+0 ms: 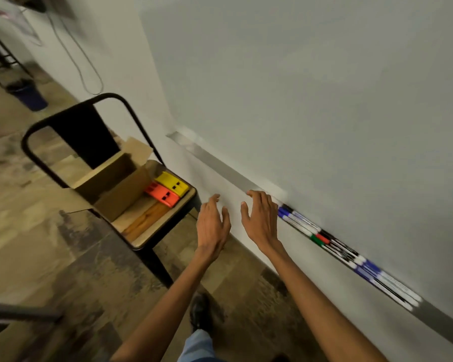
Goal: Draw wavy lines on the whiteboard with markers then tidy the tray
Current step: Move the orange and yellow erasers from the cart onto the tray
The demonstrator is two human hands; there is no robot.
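A black metal chair point(85, 131) stands by the wall. On its seat sits an open cardboard box point(115, 186). Beside the box, a yellow plastic block point(173, 184) touches an orange one point(162, 196), and a wooden piece point(147, 218) lies just in front of them. A blue bucket point(30, 94) stands well apart on the floor, and a cable point(85, 71) loops down the wall.

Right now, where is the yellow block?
In the head view the yellow block lies on the chair seat, left of the left hand, side by side with the orange block and next to the open cardboard box.
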